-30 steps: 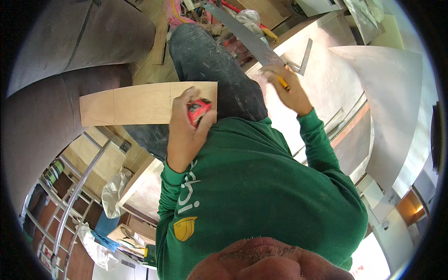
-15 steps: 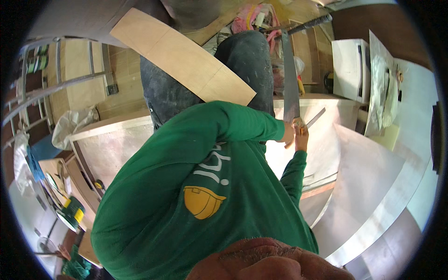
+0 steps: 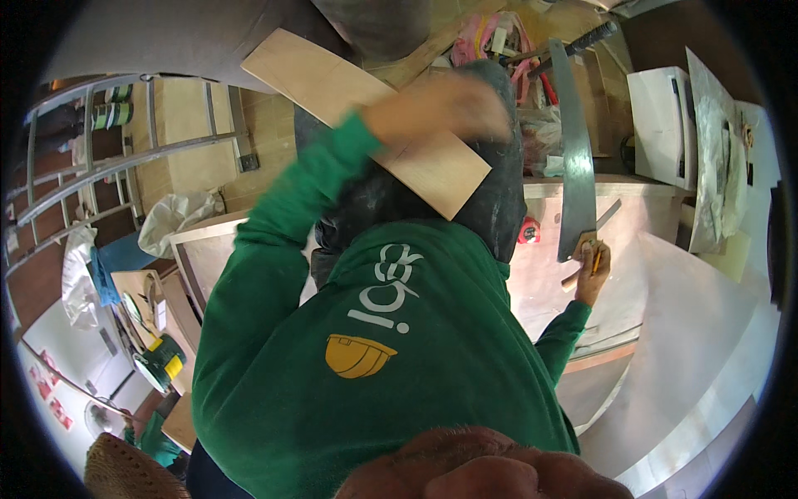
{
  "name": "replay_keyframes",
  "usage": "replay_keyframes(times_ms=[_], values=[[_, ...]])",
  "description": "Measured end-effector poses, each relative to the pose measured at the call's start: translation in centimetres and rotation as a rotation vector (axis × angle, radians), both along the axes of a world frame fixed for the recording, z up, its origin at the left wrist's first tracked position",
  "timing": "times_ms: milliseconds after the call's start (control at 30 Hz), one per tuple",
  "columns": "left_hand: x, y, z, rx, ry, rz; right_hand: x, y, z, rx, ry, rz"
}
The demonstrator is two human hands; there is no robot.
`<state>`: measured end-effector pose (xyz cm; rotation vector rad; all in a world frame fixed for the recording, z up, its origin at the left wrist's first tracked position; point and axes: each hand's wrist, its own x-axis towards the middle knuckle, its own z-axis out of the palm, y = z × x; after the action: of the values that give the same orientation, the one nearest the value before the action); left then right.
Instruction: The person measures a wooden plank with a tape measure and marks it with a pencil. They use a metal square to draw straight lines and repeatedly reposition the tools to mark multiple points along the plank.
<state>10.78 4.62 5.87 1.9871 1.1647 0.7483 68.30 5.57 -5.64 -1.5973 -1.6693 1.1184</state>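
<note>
My left hand (image 3: 445,108) is smeared by motion above a pale wooden board (image 3: 307,76) that lies across my thighs. How its fingers stand does not show. To the right, my right hand (image 3: 593,270) is closed around the lower end of a long grey saw blade (image 3: 575,158), which tapers away from me; no teeth can be made out. A yellow pencil (image 3: 597,261) sticks out between the same fingers. A narrow metal strip (image 3: 610,213) and a brown wooden piece (image 3: 570,281) show beside that hand; whether they are one tool is unclear.
A red tape measure (image 3: 529,230) rests on the pale bench surface (image 3: 540,295). Metal ladder frames (image 3: 125,170) stand at left, near a whitish bag (image 3: 176,223). A pink bag with tools (image 3: 490,40) lies ahead on the floor. A white cabinet (image 3: 661,125) stands at right.
My left hand has left the saw blade's lower end and swung left, over the board. The right hand keeps the blade, whose lower end has come nearer. The tape measure has come into view.
</note>
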Motion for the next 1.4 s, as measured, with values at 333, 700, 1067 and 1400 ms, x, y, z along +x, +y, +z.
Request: replay_keyframes(times_ms=[333,700,1067,1400], values=[[-22.2,-3.9,-6.3,-0.31,0.809,0.481,-10.6,5.1,5.2,-0.037,0.111,0.158],[-16.4,-14.4,-4.8,-0.17,0.703,0.929,-16.8,7.1,15.8,-0.065,-0.002,0.494],[-17.1,-14.0,-8.2,-0.058,0.788,0.914,-20.4,9.1,15.5,-0.096,-0.122,0.675],[-14.5,-17.5,-4.2,-0.09,0.069,1.029,-22.2,8.5,11.5,0.008,-0.177,0.763]])
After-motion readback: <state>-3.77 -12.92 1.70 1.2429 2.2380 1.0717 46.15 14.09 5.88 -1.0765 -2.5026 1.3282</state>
